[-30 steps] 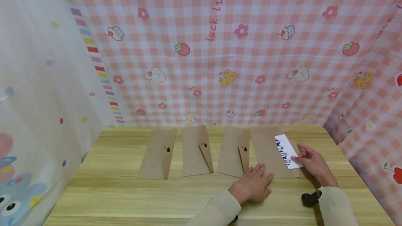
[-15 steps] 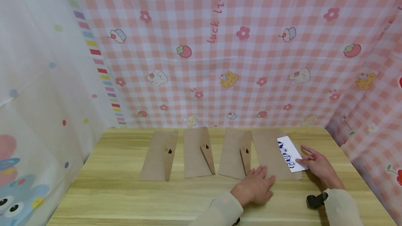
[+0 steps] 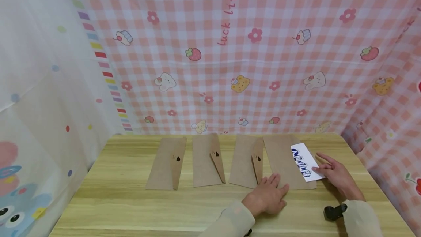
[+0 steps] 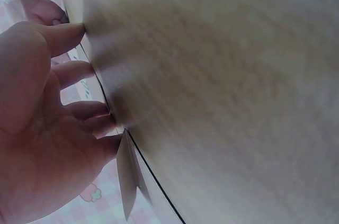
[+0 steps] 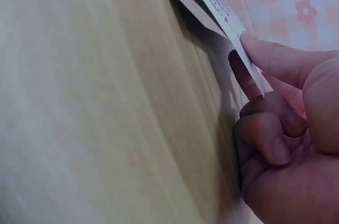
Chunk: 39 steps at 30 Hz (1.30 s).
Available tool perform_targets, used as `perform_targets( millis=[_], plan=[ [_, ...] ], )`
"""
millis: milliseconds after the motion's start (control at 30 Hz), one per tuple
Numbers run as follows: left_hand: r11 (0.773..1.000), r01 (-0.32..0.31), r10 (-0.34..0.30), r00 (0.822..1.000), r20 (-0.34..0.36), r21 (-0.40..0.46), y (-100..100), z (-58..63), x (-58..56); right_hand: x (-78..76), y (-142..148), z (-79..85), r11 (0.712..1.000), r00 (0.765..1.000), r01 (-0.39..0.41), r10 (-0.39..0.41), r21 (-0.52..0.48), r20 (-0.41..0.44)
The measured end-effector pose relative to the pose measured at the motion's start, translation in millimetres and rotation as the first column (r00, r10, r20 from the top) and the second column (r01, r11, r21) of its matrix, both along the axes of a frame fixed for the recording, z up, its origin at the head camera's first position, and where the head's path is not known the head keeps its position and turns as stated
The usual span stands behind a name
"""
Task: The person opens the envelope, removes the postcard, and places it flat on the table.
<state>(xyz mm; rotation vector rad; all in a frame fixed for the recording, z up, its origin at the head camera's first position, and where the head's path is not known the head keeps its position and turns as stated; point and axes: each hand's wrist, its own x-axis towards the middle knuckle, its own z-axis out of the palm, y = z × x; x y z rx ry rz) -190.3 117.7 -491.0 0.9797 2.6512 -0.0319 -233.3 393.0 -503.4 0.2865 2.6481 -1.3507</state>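
In the head view, my right hand (image 3: 338, 176) pinches the outer edge of a white card (image 3: 306, 163) with blue lettering between thumb and finger. The card lies tilted over the right part of a brown paper envelope (image 3: 283, 167); its left edge appears to run into the envelope's opening, though I cannot tell how deep. In the right wrist view, the thumb (image 5: 273, 57) lies on the card's printed face, with brown paper behind it. Fingers spread, my left hand (image 3: 268, 195) rests near the lower edge of that envelope and the one beside it.
Three more brown envelopes lie in a row to the left: one at far left (image 3: 164, 164), one beside it (image 3: 204, 164) and one near my left hand (image 3: 243, 160). Each has a narrow flap with a dark print. The wooden table (image 3: 131, 211) backs onto a pink checked curtain (image 3: 210, 65).
My right hand has drawn the card slightly rightward, and more of its blue lettering shows. The left hand has stayed in place. The head view has shifted a little.
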Motion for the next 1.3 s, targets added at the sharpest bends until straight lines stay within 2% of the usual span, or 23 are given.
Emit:
perform_targets(
  millis=[500,667,867,1300],
  plan=[
    [1.000,-0.018,0.018,0.999,0.036,0.008,0.7,-0.8,0.1,3.3,-0.5,-1.4,0.999,0.997,-0.008,0.012,0.053,-0.079],
    [1.000,-0.019,0.018,0.999,0.044,0.014,1.1,-1.1,-0.3,4.3,0.9,-2.5,0.997,0.996,-0.017,0.023,0.071,-0.082],
    [1.000,-0.016,0.016,1.000,0.018,0.010,0.8,-0.1,0.6,1.8,0.9,-3.3,0.998,0.998,-0.003,0.006,0.059,-0.058],
    [1.000,-0.001,0.001,1.000,-0.004,0.018,-1.0,-1.3,-0.5,-1.3,1.6,-8.6,0.999,0.997,0.025,-0.022,0.034,-0.072]
  ],
)
